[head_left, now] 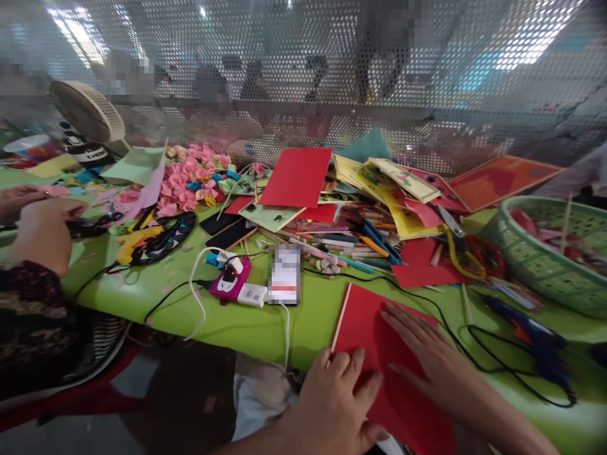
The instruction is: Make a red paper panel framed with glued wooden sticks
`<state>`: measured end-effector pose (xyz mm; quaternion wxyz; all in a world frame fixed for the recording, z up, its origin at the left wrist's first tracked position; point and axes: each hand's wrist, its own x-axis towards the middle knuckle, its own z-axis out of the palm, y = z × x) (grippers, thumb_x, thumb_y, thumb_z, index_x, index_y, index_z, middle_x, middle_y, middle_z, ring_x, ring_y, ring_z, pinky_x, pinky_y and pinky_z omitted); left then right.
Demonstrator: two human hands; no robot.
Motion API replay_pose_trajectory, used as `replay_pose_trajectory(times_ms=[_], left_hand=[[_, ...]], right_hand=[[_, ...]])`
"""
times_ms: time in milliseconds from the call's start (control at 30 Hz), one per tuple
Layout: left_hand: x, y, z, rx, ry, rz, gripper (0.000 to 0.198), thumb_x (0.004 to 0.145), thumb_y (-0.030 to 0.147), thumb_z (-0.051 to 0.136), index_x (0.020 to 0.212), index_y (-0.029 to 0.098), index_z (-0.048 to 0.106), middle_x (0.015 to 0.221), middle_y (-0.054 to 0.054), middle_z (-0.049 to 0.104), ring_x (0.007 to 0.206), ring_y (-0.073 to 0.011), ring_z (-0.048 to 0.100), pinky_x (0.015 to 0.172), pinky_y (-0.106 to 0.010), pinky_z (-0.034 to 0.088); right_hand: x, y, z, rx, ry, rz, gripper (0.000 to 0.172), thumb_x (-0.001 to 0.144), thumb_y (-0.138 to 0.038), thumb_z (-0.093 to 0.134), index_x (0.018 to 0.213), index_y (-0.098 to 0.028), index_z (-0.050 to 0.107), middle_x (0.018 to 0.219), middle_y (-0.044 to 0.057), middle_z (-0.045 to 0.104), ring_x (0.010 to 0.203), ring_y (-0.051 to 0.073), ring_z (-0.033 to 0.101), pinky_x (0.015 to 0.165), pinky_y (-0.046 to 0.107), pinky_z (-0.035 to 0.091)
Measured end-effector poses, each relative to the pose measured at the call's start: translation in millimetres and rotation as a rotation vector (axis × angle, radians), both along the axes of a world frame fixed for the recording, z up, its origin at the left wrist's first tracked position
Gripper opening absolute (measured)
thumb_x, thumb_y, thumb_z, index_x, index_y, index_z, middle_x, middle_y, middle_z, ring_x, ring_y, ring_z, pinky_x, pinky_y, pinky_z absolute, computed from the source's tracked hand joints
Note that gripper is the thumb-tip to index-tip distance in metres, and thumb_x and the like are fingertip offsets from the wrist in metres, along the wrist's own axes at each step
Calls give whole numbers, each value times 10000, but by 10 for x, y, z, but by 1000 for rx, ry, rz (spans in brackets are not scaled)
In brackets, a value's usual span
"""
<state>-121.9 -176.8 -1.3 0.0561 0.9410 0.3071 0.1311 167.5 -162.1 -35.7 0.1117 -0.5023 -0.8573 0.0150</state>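
Note:
A red sheet of card or paper (365, 322) lies at the front edge of the green table, with a thin pale strip (342, 317) along its left edge. My left hand (336, 395) has its fingers curled over that left edge, near the lower end of the strip. My right hand (429, 351) rests flat on the sheet with fingers stretched out. Both hands cover part of its lower half, so I cannot tell whether it is folded there.
A phone (284, 275) and a pink power adapter (231, 281) with cables lie left of the sheet. Pens, cards and scissors (462, 253) are heaped behind. At right are a blue glue gun (531, 335) and a green basket (550, 253). Another person's hands (42, 221) work at left.

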Motion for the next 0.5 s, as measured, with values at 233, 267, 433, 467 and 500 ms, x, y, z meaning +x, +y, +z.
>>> replay_pose_trajectory(times_ms=[233,267,433,467,500], left_hand=[[-133,145,48,-89,-121,-23,585,1034,600,425,1497,250,498,1437,-65,638,1214,-254,607,1058,-472,457],[-161,198,83,-107,-139,-2,548,1046,560,433,1497,256,500,1470,-55,619,1284,-256,576,1097,-482,436],[-272,502,173,-142,-174,129,450,1073,420,435,1460,222,552,1537,-66,573,1419,-281,497,1144,-540,409],[-281,548,163,-146,-187,144,444,1074,414,435,1453,218,558,1535,-66,576,1414,-282,504,1141,-543,412],[-286,583,145,-147,-207,155,434,1074,408,440,1441,217,568,1523,-66,587,1402,-281,518,1136,-543,417]], right_hand=[[-224,345,63,-172,25,47,832,976,-564,579,1673,-279,227,1691,132,333,1536,329,353,1203,570,385],[-243,392,87,-192,21,55,824,974,-571,579,1669,-277,246,1692,128,330,1538,330,349,1205,572,383],[-239,511,206,-194,17,52,709,993,-535,560,1629,-297,358,1671,105,388,1514,328,399,1189,590,403],[-220,533,232,-174,31,41,683,998,-523,555,1619,-299,378,1660,106,411,1503,327,418,1189,590,404],[-195,565,264,-151,50,27,656,1005,-509,545,1609,-299,396,1650,107,430,1493,324,435,1188,584,407]])
